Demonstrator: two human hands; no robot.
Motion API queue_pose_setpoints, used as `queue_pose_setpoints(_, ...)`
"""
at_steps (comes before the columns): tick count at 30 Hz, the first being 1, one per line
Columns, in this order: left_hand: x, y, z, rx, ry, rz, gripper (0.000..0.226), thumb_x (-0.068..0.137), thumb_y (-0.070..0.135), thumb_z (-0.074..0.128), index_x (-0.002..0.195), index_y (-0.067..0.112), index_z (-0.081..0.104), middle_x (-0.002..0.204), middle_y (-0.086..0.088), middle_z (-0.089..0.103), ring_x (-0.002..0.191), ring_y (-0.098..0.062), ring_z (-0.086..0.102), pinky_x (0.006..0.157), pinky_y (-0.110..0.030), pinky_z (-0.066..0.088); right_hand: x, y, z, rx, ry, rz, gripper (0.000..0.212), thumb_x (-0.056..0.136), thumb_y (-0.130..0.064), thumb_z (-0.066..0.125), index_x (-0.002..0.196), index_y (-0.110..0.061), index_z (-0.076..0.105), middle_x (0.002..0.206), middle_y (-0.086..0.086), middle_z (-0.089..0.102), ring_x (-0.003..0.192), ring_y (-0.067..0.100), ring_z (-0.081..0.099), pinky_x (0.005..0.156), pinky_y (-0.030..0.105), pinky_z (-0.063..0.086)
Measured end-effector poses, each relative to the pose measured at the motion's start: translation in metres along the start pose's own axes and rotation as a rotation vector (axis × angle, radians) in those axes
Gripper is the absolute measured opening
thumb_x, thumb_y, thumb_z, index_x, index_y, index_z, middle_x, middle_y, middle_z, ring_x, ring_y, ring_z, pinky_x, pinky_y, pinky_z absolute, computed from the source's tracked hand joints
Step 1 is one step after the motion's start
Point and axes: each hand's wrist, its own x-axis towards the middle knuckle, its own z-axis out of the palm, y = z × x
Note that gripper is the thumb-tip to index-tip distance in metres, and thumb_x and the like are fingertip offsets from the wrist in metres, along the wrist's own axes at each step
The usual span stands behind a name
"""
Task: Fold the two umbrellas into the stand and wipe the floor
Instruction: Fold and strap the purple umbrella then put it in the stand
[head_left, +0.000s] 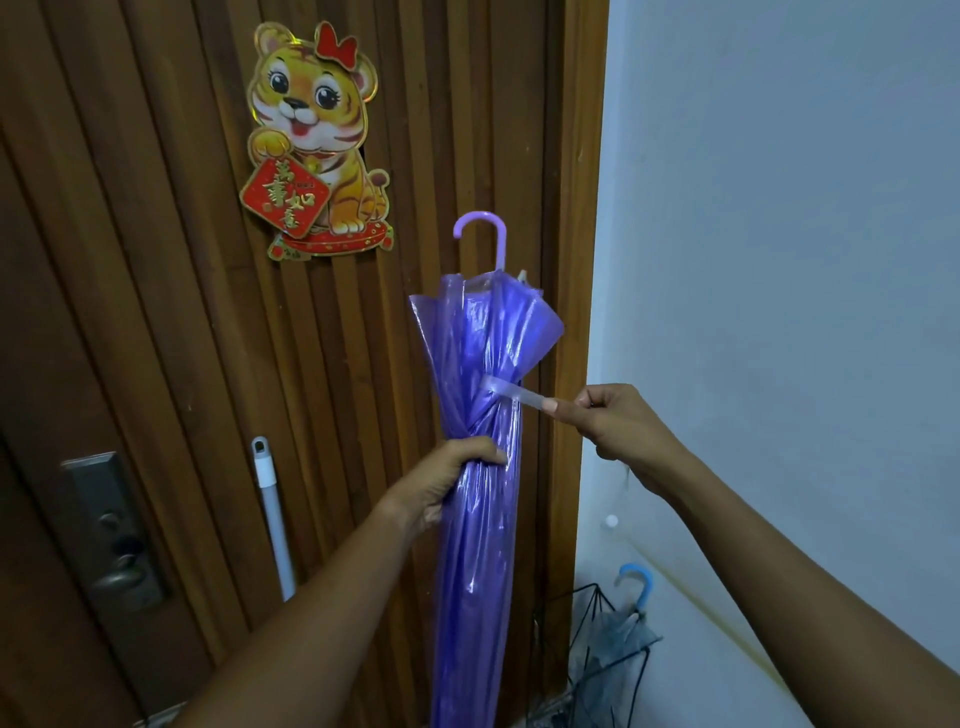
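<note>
A dark wooden slatted door (156, 312) is filling the left and centre of the frame, meeting a pale blue-white wall (779, 208) that is taking up the right side. A cartoon tiger decoration (317, 140) is hanging on the door at the upper left, a metal lock plate with a lever handle (117, 535) is sitting at the lower left, and a white pole (272, 519) is leaning against the door just right of it. The purple umbrella (478, 415) is standing upright at centre frame, its hooked handle pointing up and its canopy gathered. The left hand (447, 483) is clenching around the gathered canopy at mid-height, while the right hand (618, 415) is pinching the end of the umbrella's closure strap (517, 392), which is stretching out toward the right. In the lower right corner, a black wire stand (597, 660) is sitting against the wall, holding a clear umbrella with a blue handle (636, 587); open wall space is lying above it. The purple umbrella's lower tip is running off the bottom edge, the floor is out of sight, and the stand's base is too dark and cut off to make out.
</note>
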Motion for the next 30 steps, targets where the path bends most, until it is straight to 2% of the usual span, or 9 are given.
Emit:
queue_pose_setpoints(4,-0.004,0.003,0.009,-0.070,-0.186,-0.041,0.038,0.052,0.012,0.071,0.088,-0.001,0.066,0.077,-0.017,0.064,0.066,-0.027,0.065,0.069,-0.036,0.055,0.006,0.006,0.002,0.152,-0.070,0.019,0.045,0.078,-0.046,0.081,0.066,-0.016,0.050,0.057,-0.001,0.040,0.049,0.012,0.028,0.046,0.024,0.024)
queue_pose_setpoints(8,-0.009,0.010,0.029,-0.212,-0.457,-0.042,0.037,0.061,0.015,0.070,0.094,0.001,0.062,0.080,-0.010,0.064,0.070,-0.025,0.063,0.084,-0.042,0.049,0.009,0.005,0.007,0.410,-0.326,0.037,0.045,0.079,-0.050,0.077,0.103,-0.014,0.064,0.073,-0.002,0.063,0.057,0.011,0.043,0.051,0.026,0.023)
queue_pose_setpoints(11,-0.012,0.013,0.034,-0.204,-0.545,-0.058,0.038,0.064,0.016,0.067,0.097,-0.001,0.061,0.084,-0.013,0.067,0.079,-0.030,0.065,0.091,-0.044,0.045,0.008,0.001,0.002,0.667,-0.498,0.048,0.033,0.082,-0.038,0.079,0.106,-0.019,0.067,0.058,-0.009,0.054,0.042,0.001,0.035,0.041,0.017,0.016)
queue_pose_setpoints(14,-0.013,0.017,0.031,-0.103,-0.572,-0.071,0.046,0.072,0.015,0.063,0.112,-0.006,0.058,0.102,-0.020,0.066,0.102,-0.036,0.061,0.099,-0.047,0.043,0.003,-0.006,0.002,0.702,-0.435,0.005,0.037,0.092,-0.016,0.063,0.127,-0.012,0.052,0.074,-0.002,0.068,0.047,0.002,0.054,0.037,0.012,0.030)
queue_pose_setpoints(17,-0.013,0.019,0.024,-0.032,-0.368,-0.075,0.058,0.075,0.025,0.072,0.126,0.001,0.058,0.113,-0.019,0.065,0.103,-0.032,0.063,0.097,-0.045,0.048,-0.001,-0.015,0.002,0.590,-0.234,-0.038,0.043,0.089,-0.006,0.071,0.126,-0.008,0.049,0.100,0.011,0.074,0.070,0.019,0.074,0.050,0.024,0.054)
queue_pose_setpoints(21,-0.012,0.007,0.029,0.338,-0.079,0.109,0.073,0.073,0.044,0.080,0.138,0.032,0.049,0.127,0.002,0.066,0.113,-0.018,0.066,0.096,-0.041,0.053,0.000,-0.013,0.005,0.248,0.071,-0.107,0.048,0.082,-0.011,0.081,0.111,-0.008,0.043,0.100,0.017,0.074,0.074,0.021,0.077,0.061,0.029,0.061)
queue_pose_setpoints(25,0.004,-0.009,0.055,0.470,0.121,0.409,0.104,0.057,0.029,0.095,0.144,0.031,0.038,0.133,0.009,0.061,0.121,-0.010,0.061,0.099,-0.037,0.053,0.001,-0.007,0.019,0.092,0.120,-0.201,0.050,0.074,-0.031,0.086,0.102,-0.024,0.046,0.107,0.011,0.070,0.091,0.023,0.075,0.077,0.045,0.064)
queue_pose_setpoints(27,0.009,-0.010,0.062,0.401,0.219,0.513,0.090,0.062,0.015,0.091,0.139,0.024,0.046,0.125,0.005,0.066,0.112,-0.011,0.066,0.090,-0.031,0.058,0.003,-0.013,0.019,0.056,0.089,-0.217,0.049,0.075,-0.029,0.086,0.101,-0.023,0.046,0.107,0.008,0.071,0.093,0.020,0.075,0.076,0.044,0.064)
queue_pose_setpoints(30,0.009,-0.005,0.066,0.411,0.330,0.509,0.059,0.070,0.003,0.081,0.122,0.020,0.058,0.106,-0.002,0.071,0.093,-0.015,0.072,0.075,-0.025,0.060,0.002,-0.023,0.009,0.015,0.019,-0.240,0.047,0.081,-0.023,0.083,0.107,-0.013,0.045,0.109,0.006,0.071,0.090,0.015,0.075,0.074,0.034,0.064)
